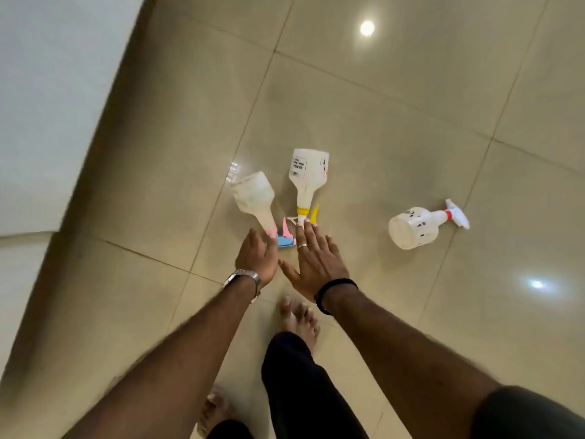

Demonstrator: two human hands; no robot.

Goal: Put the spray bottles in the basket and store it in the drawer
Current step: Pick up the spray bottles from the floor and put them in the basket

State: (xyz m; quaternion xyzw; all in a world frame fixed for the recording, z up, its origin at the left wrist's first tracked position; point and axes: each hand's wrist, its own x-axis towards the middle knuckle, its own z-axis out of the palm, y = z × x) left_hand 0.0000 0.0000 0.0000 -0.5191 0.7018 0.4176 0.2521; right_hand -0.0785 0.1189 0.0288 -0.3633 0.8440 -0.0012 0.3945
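Beige glossy tiles made up the floor (395,99), and three white spray bottles lay on their sides on it. The bottle with the pink and blue trigger (254,201) lay just beside the bottle with the yellow trigger (307,179), their heads pointing toward the person and nearly meeting. The bottle with the red collar (418,226) lay well apart to the right, its head pointing away to the right.

The left hand (258,256) reached over the pink and blue trigger, its fingers (253,237) loosely spread and closed on nothing; whether they touched the trigger could not be told. The right hand (316,258) hovered flat, fingers (318,236) wide apart and empty, with the tips at the yellow trigger. A metal watch (243,278) sat on the left wrist, a black band (332,289) on the right, and a ring (302,246) on one right finger.

Two bare feet (299,318) stood on the tiles below the hands, in dark trousers. A pale blurred surface (47,90) filled the left edge, near the bottles but not touching them. Bright light spots (367,27) reflected off the tiles. Nothing lay between hands and bottles.
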